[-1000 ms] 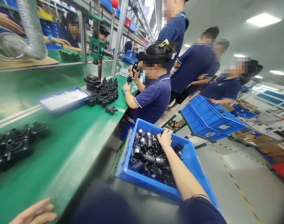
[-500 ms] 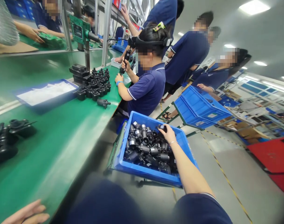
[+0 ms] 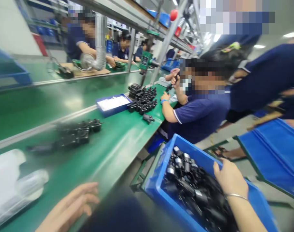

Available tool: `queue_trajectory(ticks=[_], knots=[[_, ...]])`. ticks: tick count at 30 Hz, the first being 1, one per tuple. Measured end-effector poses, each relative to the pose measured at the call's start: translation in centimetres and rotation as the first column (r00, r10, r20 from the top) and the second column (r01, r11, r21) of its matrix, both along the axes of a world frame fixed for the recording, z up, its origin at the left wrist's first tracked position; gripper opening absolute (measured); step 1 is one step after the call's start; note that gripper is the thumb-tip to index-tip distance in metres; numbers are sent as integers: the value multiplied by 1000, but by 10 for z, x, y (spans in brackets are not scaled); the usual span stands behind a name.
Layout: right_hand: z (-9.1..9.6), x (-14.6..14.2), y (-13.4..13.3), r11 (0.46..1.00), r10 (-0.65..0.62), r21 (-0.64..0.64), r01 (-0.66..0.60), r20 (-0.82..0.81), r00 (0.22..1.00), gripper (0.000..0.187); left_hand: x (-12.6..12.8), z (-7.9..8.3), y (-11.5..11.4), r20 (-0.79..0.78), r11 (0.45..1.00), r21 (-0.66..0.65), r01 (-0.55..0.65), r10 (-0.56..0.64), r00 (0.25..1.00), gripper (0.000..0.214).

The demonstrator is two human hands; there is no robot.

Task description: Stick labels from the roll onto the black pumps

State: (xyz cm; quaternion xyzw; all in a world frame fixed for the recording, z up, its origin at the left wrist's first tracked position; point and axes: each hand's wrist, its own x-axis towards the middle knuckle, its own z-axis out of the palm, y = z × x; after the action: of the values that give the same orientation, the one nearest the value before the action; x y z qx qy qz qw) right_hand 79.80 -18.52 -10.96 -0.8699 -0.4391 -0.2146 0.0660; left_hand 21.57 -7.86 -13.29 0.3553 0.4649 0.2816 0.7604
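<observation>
My right hand (image 3: 231, 178), a bracelet at its wrist, is over the right side of a blue crate (image 3: 158, 170). Its fingers are curled downward and closed; whatever they grip is hidden behind the hand. Inside the crate lie many black cylindrical parts (image 3: 186, 187), some ribbed and some with silvery labels. My left hand (image 3: 75, 201) hovers over the near edge of the green workbench (image 3: 110, 154), fingers stretched out and nothing in them. Beyond it stands a blurred group of black parts (image 3: 82, 132) on the bench.
Clear plastic-wrapped rolls (image 3: 21, 190) lie at the bench's left. Farther along are a blue tray (image 3: 113, 109) with white sheets, clustered black parts (image 3: 144, 100) and one lying part (image 3: 148, 118). A co-worker (image 3: 197, 106) sits just past the crate. Stacked blue crates (image 3: 272, 151) stand at right.
The view has turned left and the crate appears nearer. My right hand, which pinched a black part above the crate, now hides its grip. My left hand has come further into view.
</observation>
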Motion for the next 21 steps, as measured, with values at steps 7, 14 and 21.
queue_trajectory(ticks=[7, 14, 21], knots=[[20, -137, 201, 697, 700, 87, -712, -297, 649, 44, 3, 10, 4, 23, 965, 184, 188, -195, 981, 51], [-16, -173, 322, 783, 592, 5, -623, -313, 742, 35, 9, 18, 5, 119, 965, 219, 142, -171, 978, 60], [-22, -153, 322, 721, 618, 33, -692, -483, 620, 38, 5, -1, 7, 203, 978, 157, 138, -169, 964, 55]])
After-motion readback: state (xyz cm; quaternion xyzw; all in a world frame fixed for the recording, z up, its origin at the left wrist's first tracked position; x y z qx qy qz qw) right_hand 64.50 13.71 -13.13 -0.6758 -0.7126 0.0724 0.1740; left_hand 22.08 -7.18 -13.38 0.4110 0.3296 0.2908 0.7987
